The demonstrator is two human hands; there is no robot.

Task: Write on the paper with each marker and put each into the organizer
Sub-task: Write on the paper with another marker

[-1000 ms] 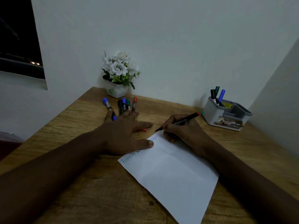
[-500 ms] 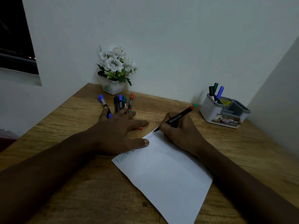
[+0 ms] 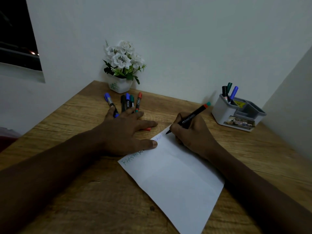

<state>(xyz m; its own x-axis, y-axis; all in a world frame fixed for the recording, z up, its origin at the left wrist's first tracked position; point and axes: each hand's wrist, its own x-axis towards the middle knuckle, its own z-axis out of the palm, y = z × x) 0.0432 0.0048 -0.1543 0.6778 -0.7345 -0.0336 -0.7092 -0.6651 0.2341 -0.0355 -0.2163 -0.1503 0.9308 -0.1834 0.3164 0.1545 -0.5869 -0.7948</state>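
Aslant, marker (image 3: 194, 114) between right hand's (image 3: 194, 135) fingers (image 3: 174, 128), tip at paper's (image 3: 177, 179) edge.

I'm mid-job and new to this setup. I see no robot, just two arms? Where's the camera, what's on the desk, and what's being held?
There is no machine here. These are a person's bare arms, seen from one camera worn on the head and looking forward and down. The right hand grips a black marker, with its tip at the top edge of the white paper. The left hand lies flat, its thumb pressing the paper's edge. Past its fingers, several loose markers lie on the wooden table, with a flower pot behind them. At far right stands a grey organizer holding three markers.
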